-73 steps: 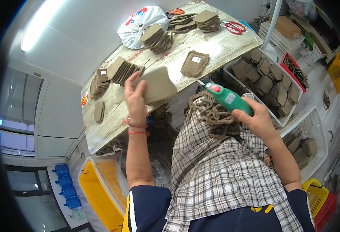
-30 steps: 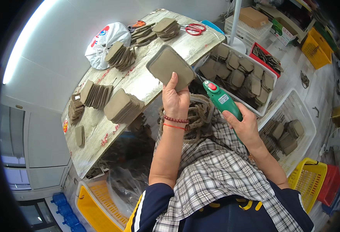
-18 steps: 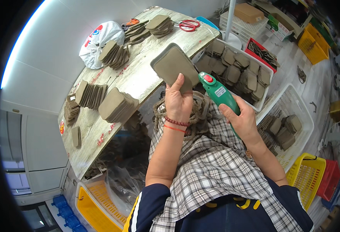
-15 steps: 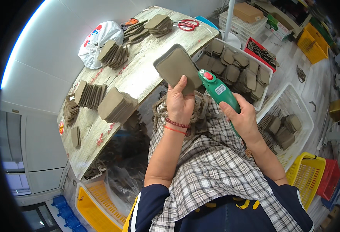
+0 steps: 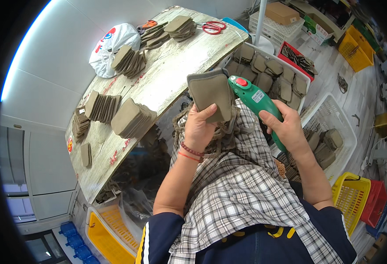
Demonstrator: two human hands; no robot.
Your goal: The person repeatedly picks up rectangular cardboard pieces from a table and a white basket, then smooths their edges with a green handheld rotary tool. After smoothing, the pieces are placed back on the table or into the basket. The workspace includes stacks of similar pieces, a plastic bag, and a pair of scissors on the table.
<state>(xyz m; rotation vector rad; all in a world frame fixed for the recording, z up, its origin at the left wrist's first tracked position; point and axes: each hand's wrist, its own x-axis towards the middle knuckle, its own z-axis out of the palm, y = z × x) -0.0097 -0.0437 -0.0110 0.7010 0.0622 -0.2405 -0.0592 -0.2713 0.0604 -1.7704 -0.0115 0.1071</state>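
Pinched between thumb and fingers, a brown-grey padded fabric piece [image 5: 211, 94] with rounded corners is held up by my left hand [image 5: 198, 127]. My right hand [image 5: 286, 125] wraps round a green handheld electric cutter [image 5: 257, 99] with a red button. The cutter's head touches or nearly touches the upper right edge of the piece; its blade is too small to make out. Below my left hand, a tangle of brown fabric strips [image 5: 222, 138] lies on my checked apron [image 5: 242, 193].
Stacks of similar pieces [image 5: 132, 119], a white plastic bag [image 5: 110, 53] and red-handled scissors [image 5: 213, 27] sit on the table [image 5: 176, 66]. White crates [image 5: 349, 132] of pieces stand at right. Yellow baskets [image 5: 349, 193] flank me.
The fabric piece has turned more upright and shifted right and down in my left hand. My right hand and the cutter have moved slightly right and down.
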